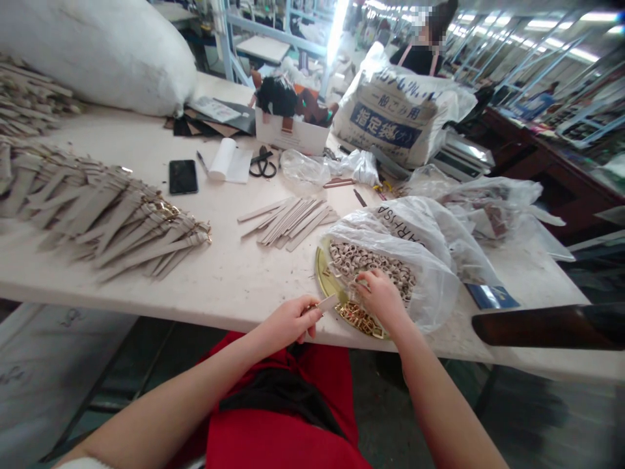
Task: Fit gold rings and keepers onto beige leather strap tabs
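Observation:
Near the table's front edge, my left hand (pixel 303 318) pinches a short beige strap (pixel 328 303), whose end points right toward the tray. My right hand (pixel 378 293) reaches over small beige loops (pixel 400 277) in a clear plastic bag; its fingers are curled at the loops, and whatever they hold is too small to name. Under the bag lies a yellow-green tray (pixel 322 270) with gold metal buckles (pixel 359 318) at its front. Behind my left hand, loose beige strips (pixel 293 221) lie in a fanned pile on the table.
Many straps with gold fittings (pixel 141 221) cover the table's left. Farther back are a phone (pixel 183 177), a paper roll (pixel 223 160), black scissors (pixel 262 164), a white box (pixel 293 135) and a large printed sack (pixel 390 117). A brown chair back (pixel 537 326) juts in at right. A person stands behind.

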`<state>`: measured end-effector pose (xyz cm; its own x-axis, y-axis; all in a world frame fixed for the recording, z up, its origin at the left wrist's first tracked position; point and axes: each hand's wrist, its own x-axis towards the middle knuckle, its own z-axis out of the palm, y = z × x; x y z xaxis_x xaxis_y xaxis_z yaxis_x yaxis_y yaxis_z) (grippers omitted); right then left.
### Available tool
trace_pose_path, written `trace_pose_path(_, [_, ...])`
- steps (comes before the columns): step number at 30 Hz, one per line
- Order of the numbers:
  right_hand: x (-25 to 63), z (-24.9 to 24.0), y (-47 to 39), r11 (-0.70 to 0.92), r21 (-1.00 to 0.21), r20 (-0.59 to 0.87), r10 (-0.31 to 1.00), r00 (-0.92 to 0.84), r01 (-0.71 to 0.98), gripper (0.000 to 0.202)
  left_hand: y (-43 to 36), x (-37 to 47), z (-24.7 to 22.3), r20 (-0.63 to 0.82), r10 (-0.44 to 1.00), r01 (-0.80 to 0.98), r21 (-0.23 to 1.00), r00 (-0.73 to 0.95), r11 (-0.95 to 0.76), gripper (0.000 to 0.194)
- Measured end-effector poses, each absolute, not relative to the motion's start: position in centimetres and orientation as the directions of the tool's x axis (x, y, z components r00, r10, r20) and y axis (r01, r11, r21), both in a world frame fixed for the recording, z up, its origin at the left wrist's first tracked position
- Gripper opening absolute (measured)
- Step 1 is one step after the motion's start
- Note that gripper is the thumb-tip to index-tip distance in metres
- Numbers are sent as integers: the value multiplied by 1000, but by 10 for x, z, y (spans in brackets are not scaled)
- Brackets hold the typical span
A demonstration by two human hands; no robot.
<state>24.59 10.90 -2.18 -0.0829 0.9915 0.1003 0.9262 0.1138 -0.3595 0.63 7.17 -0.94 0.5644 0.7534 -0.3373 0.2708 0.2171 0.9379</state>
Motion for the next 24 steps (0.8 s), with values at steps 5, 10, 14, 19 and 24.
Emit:
trace_pose_path(5, [242,-21,116,120,-537,130,990,-58,835,18,74,5,-13,-330,797,293,935,506,201,29])
trace_pose_path(10, [195,-8,83,-198,-967,-206,978,-40,163,26,78,8,-3,-230,887,329,940,401,95,32])
trace_pose_path(14, [171,-12,68,-271,-958,-276,959,58,-93,28,78,6,-3,-208,884,440,898,418,4,32])
trace_pose_path(19, [169,-18,62,-244,-966,-247,968,-30,91,26,78,-2,-5,-263,822,483,875,506,-17,30])
trace_pose_path(24, [162,-26,55,-299,-953,-298,954,-38,-48,26,73,-1,-9,-297,831,348,928,470,134,24])
